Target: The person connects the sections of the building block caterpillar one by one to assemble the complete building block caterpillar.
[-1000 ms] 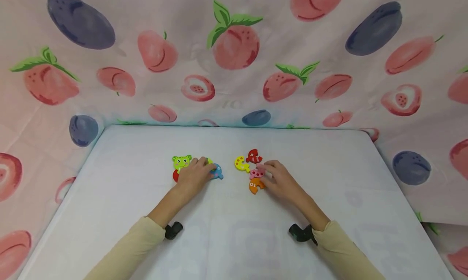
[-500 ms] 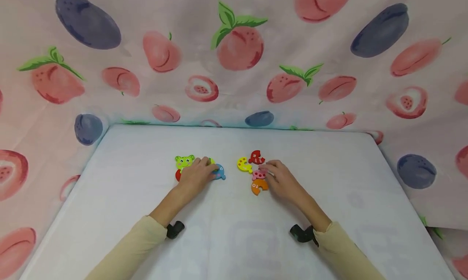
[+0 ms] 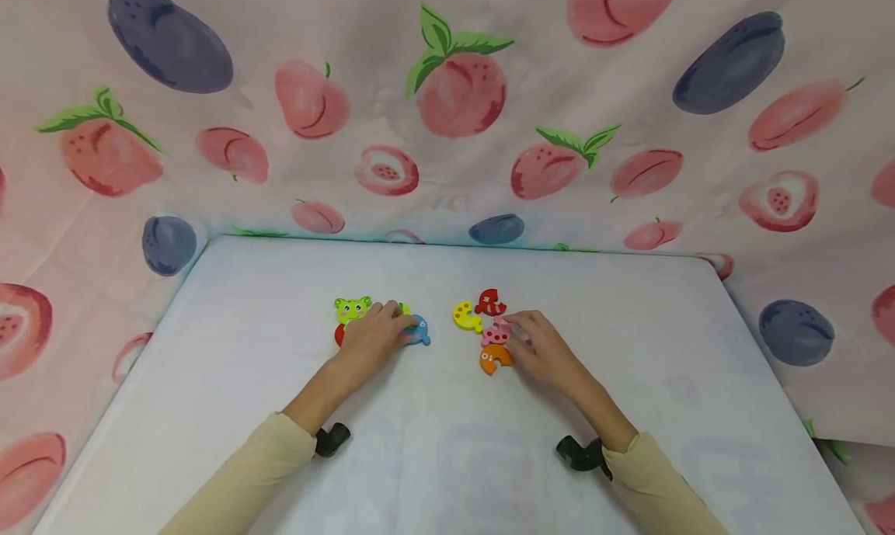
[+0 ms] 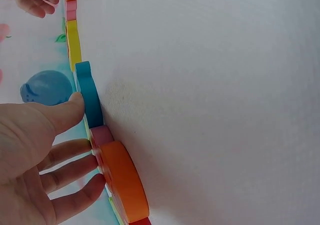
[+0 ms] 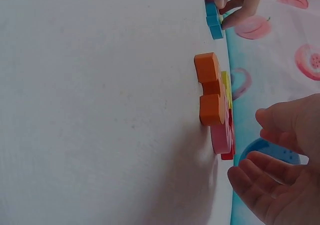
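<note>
Orange piece [image 3: 491,355], below frame centre, could be skewed if brushed by the right hand [image 3: 541,350], fingers parted and empty; blue piece [image 3: 422,332], left of centre, could be slid if overpressed by the left hand [image 3: 374,335], touching it, fingers unclenched.

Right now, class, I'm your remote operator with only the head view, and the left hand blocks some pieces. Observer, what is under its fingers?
Observer: The left wrist view shows an orange piece beneath the fingers of the left hand.
Operator: Thanks. From above I can't judge height: is the right hand's thumb touching the red piece?
Observer: It looks clear of it: in the right wrist view, patterned cloth shows between the thumb of the right hand and the red piece.
</note>
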{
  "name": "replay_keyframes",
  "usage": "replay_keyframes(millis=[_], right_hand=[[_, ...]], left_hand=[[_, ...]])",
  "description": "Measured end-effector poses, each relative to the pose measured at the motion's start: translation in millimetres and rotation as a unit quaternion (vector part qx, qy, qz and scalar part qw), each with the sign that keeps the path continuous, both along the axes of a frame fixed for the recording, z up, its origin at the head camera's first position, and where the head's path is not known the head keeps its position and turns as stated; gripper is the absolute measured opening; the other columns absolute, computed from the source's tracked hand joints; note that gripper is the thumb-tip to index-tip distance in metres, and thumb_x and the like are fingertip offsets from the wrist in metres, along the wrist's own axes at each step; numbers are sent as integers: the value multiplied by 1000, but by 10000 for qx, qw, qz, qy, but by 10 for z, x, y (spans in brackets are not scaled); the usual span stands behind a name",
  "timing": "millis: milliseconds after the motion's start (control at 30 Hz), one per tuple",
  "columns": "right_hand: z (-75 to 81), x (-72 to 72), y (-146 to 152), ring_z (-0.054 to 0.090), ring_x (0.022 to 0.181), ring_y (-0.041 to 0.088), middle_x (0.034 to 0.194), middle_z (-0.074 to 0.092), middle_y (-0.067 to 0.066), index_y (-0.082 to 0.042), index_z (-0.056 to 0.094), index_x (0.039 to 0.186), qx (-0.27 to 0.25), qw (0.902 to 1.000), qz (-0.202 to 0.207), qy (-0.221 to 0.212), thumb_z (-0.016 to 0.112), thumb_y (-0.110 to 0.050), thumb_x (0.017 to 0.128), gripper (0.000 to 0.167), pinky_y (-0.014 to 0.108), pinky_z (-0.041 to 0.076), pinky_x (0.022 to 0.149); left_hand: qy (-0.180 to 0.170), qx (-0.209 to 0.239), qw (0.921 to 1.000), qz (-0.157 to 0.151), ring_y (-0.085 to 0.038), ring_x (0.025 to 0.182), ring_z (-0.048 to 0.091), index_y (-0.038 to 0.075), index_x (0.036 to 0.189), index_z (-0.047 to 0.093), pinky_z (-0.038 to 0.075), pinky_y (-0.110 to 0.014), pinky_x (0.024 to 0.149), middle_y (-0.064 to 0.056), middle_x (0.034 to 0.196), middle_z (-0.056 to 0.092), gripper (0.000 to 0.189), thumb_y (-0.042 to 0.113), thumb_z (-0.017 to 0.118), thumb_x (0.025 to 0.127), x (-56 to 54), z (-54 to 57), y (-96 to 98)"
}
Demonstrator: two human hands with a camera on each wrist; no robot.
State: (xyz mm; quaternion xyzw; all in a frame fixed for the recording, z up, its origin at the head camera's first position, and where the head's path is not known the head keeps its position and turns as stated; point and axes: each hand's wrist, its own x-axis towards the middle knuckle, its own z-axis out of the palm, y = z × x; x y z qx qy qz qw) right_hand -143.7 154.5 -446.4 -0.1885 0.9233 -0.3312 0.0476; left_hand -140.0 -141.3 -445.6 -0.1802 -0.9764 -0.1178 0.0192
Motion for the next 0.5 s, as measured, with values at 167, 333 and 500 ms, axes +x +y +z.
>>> replay_keyframes(millis=[167, 333, 500], right_hand=[[8, 2, -7, 55, 119, 32, 131, 53, 17, -4, 57, 130, -65, 10000, -29, -3, 62, -12, 93, 38, 46, 53, 94], [24, -40, -72, 53, 120, 30, 132, 52, 15, -7, 56, 132, -90, 9999, 21, -89, 65, -14, 92, 42, 45, 54, 94], [63, -119, -222, 54, 115, 27, 131, 52, 13, -7, 56, 133, -39, 9997, 212, -96, 66, -15, 91, 43, 42, 54, 94]], left_hand=[[-60, -32, 10000, -3, -16, 88, 50, 23, 119, 70, 40, -19, 53, -2, 100, 59, 31, 30, 70, 88, -1, 4, 1], [-117, -14, 9999, -19, -16, 88, 49, 23, 119, 70, 39, -19, 52, -1, 100, 58, 31, 29, 70, 88, -4, -1, -4], [-121, 34, 9999, -22, -15, 88, 50, 24, 119, 70, 38, -17, 53, -1, 100, 59, 31, 30, 71, 88, -8, 11, -17]])
